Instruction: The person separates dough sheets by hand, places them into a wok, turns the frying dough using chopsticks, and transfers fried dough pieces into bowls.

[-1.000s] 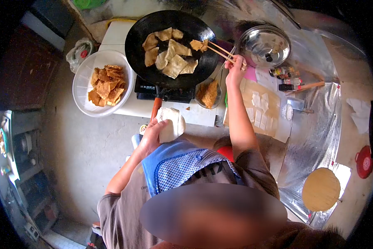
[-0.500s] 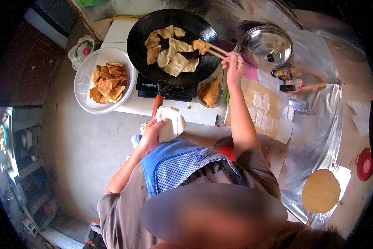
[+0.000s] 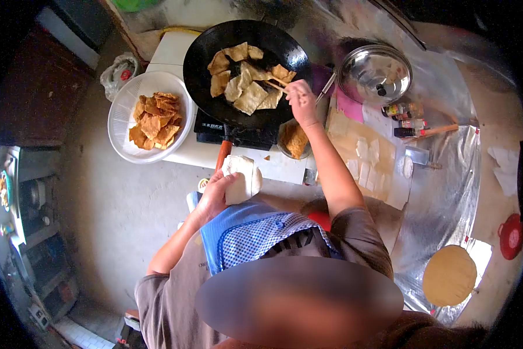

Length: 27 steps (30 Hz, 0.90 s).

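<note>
My right hand is closed round a pair of wooden chopsticks, whose tips reach among flat dough pieces in the black wok. A few pieces are pale, while others along the edge are golden. A browner piece lies by the tips. My left hand grips a white folded bundle in front of my apron; whether it is cloth or dough I cannot tell. The wok's wooden handle ends right by that hand, and whether my fingers also touch it is hidden.
Left of the wok, a white plastic basket holds browned pieces. A small bowl of brown food stands beside the portable stove. Rightward are a steel basin, seasoning bottles and a board with white pieces.
My right hand has moved left and down over the wok with the chopsticks. The browned piece they held at the rim now lies inside the wok. My left hand still grips the bundle.
</note>
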### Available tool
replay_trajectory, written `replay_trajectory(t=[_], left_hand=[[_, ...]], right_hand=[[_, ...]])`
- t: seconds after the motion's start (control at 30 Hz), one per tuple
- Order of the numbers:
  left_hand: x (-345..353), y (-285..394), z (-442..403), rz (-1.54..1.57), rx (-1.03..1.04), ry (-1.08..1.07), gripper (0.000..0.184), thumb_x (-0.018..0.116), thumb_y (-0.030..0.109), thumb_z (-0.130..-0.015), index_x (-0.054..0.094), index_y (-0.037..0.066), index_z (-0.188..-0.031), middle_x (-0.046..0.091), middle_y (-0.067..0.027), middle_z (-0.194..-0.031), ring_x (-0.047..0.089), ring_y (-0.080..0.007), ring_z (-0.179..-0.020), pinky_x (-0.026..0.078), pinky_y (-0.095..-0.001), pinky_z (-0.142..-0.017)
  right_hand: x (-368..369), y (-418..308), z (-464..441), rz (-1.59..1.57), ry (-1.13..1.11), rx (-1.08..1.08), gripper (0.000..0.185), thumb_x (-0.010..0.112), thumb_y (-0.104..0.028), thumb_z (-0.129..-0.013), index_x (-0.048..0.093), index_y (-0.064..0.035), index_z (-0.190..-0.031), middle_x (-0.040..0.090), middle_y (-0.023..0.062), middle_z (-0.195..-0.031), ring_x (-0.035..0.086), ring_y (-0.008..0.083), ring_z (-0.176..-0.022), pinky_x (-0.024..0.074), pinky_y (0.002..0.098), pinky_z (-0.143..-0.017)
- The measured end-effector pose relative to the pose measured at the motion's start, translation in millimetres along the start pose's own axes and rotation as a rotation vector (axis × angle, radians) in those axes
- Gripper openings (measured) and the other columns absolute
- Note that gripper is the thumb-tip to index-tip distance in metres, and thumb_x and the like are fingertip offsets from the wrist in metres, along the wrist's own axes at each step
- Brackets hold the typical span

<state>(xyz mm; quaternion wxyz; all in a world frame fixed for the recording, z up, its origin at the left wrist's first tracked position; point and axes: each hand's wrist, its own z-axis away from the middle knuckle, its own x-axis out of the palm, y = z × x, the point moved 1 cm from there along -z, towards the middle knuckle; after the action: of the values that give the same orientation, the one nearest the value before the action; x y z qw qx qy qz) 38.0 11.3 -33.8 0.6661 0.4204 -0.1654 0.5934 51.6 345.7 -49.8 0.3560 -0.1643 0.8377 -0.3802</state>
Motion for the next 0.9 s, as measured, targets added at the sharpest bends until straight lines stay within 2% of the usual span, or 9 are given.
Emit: replay_trajectory(t=[0.07,0.17,0.3,0.33,0.6,0.7,0.77,0.83,0.9], left_hand=[[0.5,0.7,2.0,-0.036,0.005,0.005,0.033,0.053,0.009,-0.088,0.049,0.003,-0.12,0.061,-0.0115,-0.108,0.063,-0.0238,-0.093,0.053,-0.0391,-0.083],[3.9,1.6,5.4,-0.009,0.001,0.026,0.033,0.053,0.009,-0.088,0.049,0.003,-0.12,0.061,-0.0115,-0.108,0.063,-0.0238,-0.093,0.053,-0.0386,-0.083],[4.1,2.2,5.1,-0.001,0.004,0.019,0.033,0.054,0.01,-0.088,0.049,0.003,-0.12,0.061,-0.0118,-0.108,0.063,-0.0239,-0.093,0.053,-0.0385,-0.084],[3.7,2.0,4.6,-0.013,0.004,0.014,0.034,0.054,0.01,-0.088,0.048,0.002,-0.12,0.061,-0.012,-0.108,0.063,-0.0241,-0.093,0.052,-0.0386,-0.084],[0.2,0.8,-0.8,-0.014,0.001,0.007,0.035,0.053,0.01,-0.088,0.048,0.002,-0.122,0.061,-0.0126,-0.109,0.062,-0.0251,-0.095,0.052,-0.0392,-0.084],[3.3,2.2,0.3,-0.011,0.004,0.032,0.036,0.053,0.01,-0.088,0.047,0.002,-0.122,0.061,-0.0126,-0.108,0.062,-0.0253,-0.094,0.053,-0.0398,-0.084],[4.9,3.0,1.8,0.014,-0.002,0.035,0.035,0.054,0.01,-0.088,0.048,0.003,-0.122,0.061,-0.0125,-0.108,0.063,-0.0252,-0.094,0.053,-0.0402,-0.083],[0.4,0.7,0.5,0.008,-0.005,0.042,0.035,0.054,0.01,-0.088,0.048,0.003,-0.121,0.061,-0.0124,-0.108,0.063,-0.0249,-0.093,0.053,-0.0403,-0.083],[0.4,2.1,0.1,0.002,-0.003,0.046,0.035,0.054,0.01,-0.088,0.049,0.004,-0.121,0.061,-0.0123,-0.107,0.063,-0.0246,-0.093,0.053,-0.0403,-0.083]], right_hand=[[-6.4,-23.3,-8.1,-0.183,0.175,0.276,0.018,0.046,-0.015,-0.095,0.055,-0.0022,-0.087,0.059,0.0069,-0.071,0.054,0.0104,-0.051,0.0459,0.0244,-0.048],[-20.7,9.4,-17.5,-0.595,0.391,0.382,0.023,0.047,-0.021,-0.095,0.056,-0.0033,-0.084,0.058,0.0082,-0.064,0.055,0.0134,-0.048,0.0454,0.026,-0.043],[-31.3,41.3,-22.7,-0.767,0.621,0.692,0.025,0.048,-0.024,-0.095,0.054,-0.0029,-0.081,0.056,0.0091,-0.064,0.054,0.0178,-0.047,0.0454,0.0276,-0.045],[-33.7,43.9,-22.1,-0.789,0.641,0.69,0.021,0.053,-0.022,-0.091,0.054,-0.003,-0.082,0.055,0.009,-0.065,0.056,0.0195,-0.053,0.0462,0.0284,-0.048],[-34.3,50.4,-18.7,-0.742,0.693,0.709,0.021,0.054,-0.022,-0.091,0.054,-0.0037,-0.08,0.054,0.0084,-0.062,0.055,0.0186,-0.051,0.045,0.0278,-0.046],[-33.0,28.4,-20.6,-0.7,0.556,0.713,0.023,0.052,-0.022,-0.092,0.054,-0.0039,-0.079,0.055,0.0078,-0.062,0.054,0.0163,-0.05,0.0439,0.0274,-0.045],[-39.0,-1.7,-26.5,-0.551,0.441,0.378,0.021,0.049,-0.02,-0.094,0.054,-0.0024,-0.083,0.056,0.0077,-0.06,0.049,0.0133,-0.044,0.0418,0.0266,-0.042],[-32.8,-15.7,-31.0,-0.421,0.345,0.311,0.023,0.046,-0.02,-0.096,0.057,-0.0025,-0.085,0.056,0.006,-0.06,0.049,0.0083,-0.047,0.041,0.0233,-0.045],[-19.9,-22.9,-36.4,-0.268,0.168,0.18,0.024,0.046,-0.02,-0.097,0.058,-0.0011,-0.088,0.058,0.0051,-0.07,0.051,0.0079,-0.051,0.0415,0.0228,-0.046]])
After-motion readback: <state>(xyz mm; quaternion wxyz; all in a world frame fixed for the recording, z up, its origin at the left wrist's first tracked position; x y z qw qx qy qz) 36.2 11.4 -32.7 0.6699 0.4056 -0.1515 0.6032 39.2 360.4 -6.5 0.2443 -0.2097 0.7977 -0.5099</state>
